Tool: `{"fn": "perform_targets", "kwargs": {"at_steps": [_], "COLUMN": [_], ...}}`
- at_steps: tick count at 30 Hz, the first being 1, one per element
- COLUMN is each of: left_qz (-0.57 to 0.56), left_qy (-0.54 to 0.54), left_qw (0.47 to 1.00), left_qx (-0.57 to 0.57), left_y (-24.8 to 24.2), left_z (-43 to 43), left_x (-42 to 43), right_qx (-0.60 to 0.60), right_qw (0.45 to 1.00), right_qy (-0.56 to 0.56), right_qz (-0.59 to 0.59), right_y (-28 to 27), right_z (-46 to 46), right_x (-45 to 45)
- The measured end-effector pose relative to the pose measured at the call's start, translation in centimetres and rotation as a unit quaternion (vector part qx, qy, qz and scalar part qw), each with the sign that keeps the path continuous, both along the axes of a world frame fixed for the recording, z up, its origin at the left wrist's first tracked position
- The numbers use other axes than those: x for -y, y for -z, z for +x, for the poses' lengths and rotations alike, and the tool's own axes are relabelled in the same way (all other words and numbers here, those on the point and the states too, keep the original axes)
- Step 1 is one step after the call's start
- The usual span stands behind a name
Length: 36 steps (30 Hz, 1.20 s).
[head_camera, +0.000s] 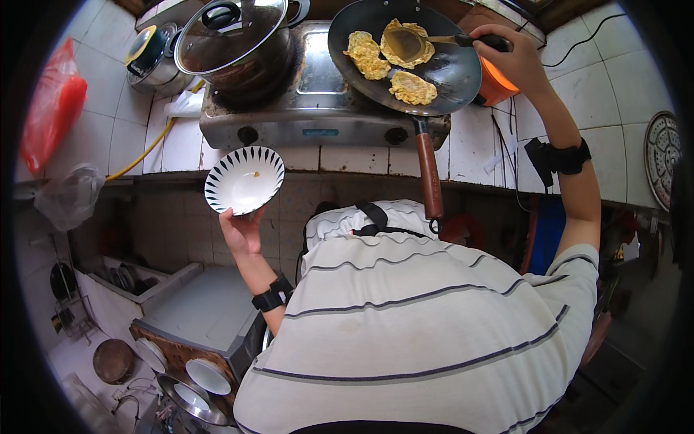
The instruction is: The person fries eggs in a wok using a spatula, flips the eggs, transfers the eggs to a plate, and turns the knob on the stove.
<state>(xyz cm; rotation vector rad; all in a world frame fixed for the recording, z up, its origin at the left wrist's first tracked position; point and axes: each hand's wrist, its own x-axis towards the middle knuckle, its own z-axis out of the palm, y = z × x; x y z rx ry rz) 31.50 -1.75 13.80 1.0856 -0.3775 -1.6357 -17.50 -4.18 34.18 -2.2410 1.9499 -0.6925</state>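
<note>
My left hand (243, 230) holds a white bowl (244, 184) by its near rim, in front of the stove's left side. Dark teardrop marks ring the bowl's inside, and one small yellow bit lies in it. With my right hand (507, 57) I grip the dark handle of a spatula (406, 44). Its blade rests over a fried egg (425, 57) in the wok (455, 81). A second fried egg (367, 54) lies to the left of it, and a third (413, 88) nearer to me. The wok's wooden handle (429, 173) points towards my body.
A lidded pot (244, 65) occupies the left burner of the gas stove (320, 127). An orange container (496, 84) stands right of the wok. A yellow hose (143, 154) runs along the left counter. Red plastic bag (54, 108) hangs at far left; bowls (209, 376) sit at lower left.
</note>
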Motion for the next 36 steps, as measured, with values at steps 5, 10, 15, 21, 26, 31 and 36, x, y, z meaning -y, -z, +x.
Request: {"fn": "perform_targets", "kwargs": {"at_steps": [5, 10, 15, 21, 26, 31, 36], "left_qz": [0.003, 0.000, 0.002, 0.004, 0.005, 0.007, 0.003], "left_qy": [-0.006, -0.007, -0.002, 0.001, 0.001, 0.013, 0.017], "left_qw": [1.000, 1.000, 1.000, 1.000, 1.000, 1.000, 1.000], "left_qx": [0.005, 0.008, 0.003, -0.003, -0.006, -0.013, -0.008], "left_y": [0.2, -0.1, 0.4, 0.4, 0.5, 0.4, 0.2], "left_z": [0.4, 0.1, 0.4, 0.1, 0.0, 0.0, -0.1], "left_x": [-0.2, -0.2, -0.1, 0.3, 0.4, 0.9, 1.2], "right_qx": [0.337, 0.395, 0.449, 0.517, 0.643, 0.700, 0.705], "right_qw": [0.926, 0.889, 0.840, 0.785, 0.689, 0.648, 0.654], "right_qy": [0.162, 0.218, 0.289, 0.329, 0.326, 0.300, 0.271], "right_qz": [0.044, 0.078, 0.095, 0.093, 0.076, 0.024, -0.050], "right_y": [-0.3, 1.2, 2.7, 4.8, 7.5, 9.2, 9.6], "right_z": [-2.7, -6.5, -8.0, -6.9, -4.0, -1.4, -1.6], "right_x": [0.6, 0.9, 1.5, 1.4, -1.5, -2.4, -3.0]}}
